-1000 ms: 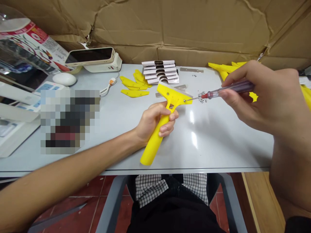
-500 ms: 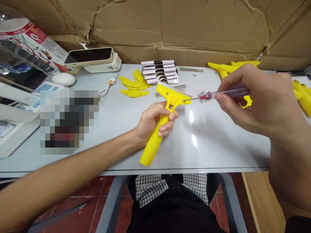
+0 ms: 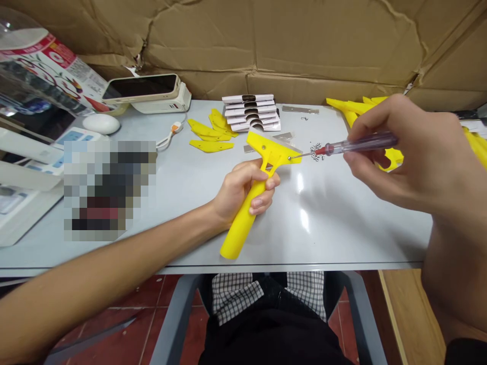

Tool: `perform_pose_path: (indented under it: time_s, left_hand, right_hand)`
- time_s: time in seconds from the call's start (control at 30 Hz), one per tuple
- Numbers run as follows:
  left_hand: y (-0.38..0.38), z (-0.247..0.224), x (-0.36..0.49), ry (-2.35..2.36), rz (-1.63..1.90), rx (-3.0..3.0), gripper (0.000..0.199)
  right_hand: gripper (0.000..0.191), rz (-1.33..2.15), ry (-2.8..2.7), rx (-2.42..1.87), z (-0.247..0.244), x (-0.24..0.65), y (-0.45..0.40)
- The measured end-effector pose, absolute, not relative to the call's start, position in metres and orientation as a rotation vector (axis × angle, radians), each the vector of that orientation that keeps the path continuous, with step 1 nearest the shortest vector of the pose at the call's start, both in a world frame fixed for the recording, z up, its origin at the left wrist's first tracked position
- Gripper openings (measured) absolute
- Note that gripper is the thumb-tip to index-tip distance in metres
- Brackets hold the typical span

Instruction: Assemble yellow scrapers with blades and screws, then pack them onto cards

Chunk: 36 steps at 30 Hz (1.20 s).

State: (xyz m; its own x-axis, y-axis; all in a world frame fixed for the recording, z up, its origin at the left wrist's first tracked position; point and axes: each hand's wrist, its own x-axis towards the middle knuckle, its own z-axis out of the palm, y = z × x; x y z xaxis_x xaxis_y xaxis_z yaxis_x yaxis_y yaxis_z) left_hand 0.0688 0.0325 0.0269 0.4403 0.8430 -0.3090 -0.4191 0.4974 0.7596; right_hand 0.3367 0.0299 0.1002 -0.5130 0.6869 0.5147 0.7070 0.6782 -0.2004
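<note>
Screwdriver point(image 3: 337, 148) is pinched between the thumb and fingers of the right hand point(image 3: 414, 152), and its thin shaft points left. The left hand point(image 3: 228, 195) is closed around the grip of the yellow scraper point(image 3: 243, 223), which is near the middle of the table point(image 3: 182, 197), with its wide head directed to the far side. The tip meets a small screw point(image 3: 289, 158) at the right end of this head. For good turning, it seems best that the shaft is square to the screw — a slanted tip could slip out of the slot. The pressure should be light but steady, and the left hand should be firm, so the head does not twist. Loose screws point(image 3: 316, 152) lie just beyond the shaft — a wide elbow or sleeve movement could scatter them.
</note>
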Motion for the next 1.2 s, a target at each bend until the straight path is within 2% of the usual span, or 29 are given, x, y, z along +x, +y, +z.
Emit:
perform_pose_path:
  time_s: [0.2, 0.33, 0.4, 0.47, 0.53, 0.83, 0.97, 1.03, 1.13, 1.2]
  left_hand:
    - [0.0340, 0.0268, 0.0691, 0.751, 0.859, 0.637, 0.012]
    - [0.0338, 0.0300, 0.0704, 0.772, 0.854, 0.612, 0.012]
    - [0.0333, 0.0311, 0.0707, 0.783, 0.853, 0.598, 0.013]
    - [0.0327, 0.0310, 0.0704, 0.782, 0.847, 0.605, 0.013]
    - [0.0320, 0.0299, 0.0694, 0.772, 0.842, 0.632, 0.013]
    - [0.0321, 0.0252, 0.0690, 0.736, 0.852, 0.661, 0.014]
    - [0.0333, 0.0274, 0.0703, 0.755, 0.852, 0.605, 0.013]
    - [0.0333, 0.0293, 0.0707, 0.767, 0.853, 0.582, 0.013]
    - [0.0328, 0.0310, 0.0708, 0.766, 0.855, 0.573, 0.014]
    - [0.0324, 0.0308, 0.0704, 0.758, 0.857, 0.584, 0.014]
  right_hand:
    - [0.006, -0.252, -2.276, -1.004, 0.0973, 0.3360, 0.0334]
    - [0.022, -0.316, -2.295, -1.027, 0.0924, 0.3323, 0.0346]
    - [0.016, -0.175, -2.302, -1.071, 0.0925, 0.3313, 0.0330]
    - [0.030, -0.004, -2.293, -1.108, 0.0946, 0.3313, 0.0306]
    - [0.034, 0.074, -2.287, -1.101, 0.0976, 0.3319, 0.0288]
    - [0.006, -0.149, -2.250, -1.111, 0.0965, 0.3279, 0.0284]
    - [0.013, -0.232, -2.281, -1.045, 0.0933, 0.3282, 0.0313]
    - [0.008, -0.178, -2.312, -1.092, 0.0938, 0.3291, 0.0309]
    - [0.024, -0.044, -2.316, -1.151, 0.0966, 0.3309, 0.0277]
    - [0.025, -0.030, -2.324, -1.151, 0.0980, 0.3320, 0.0263]
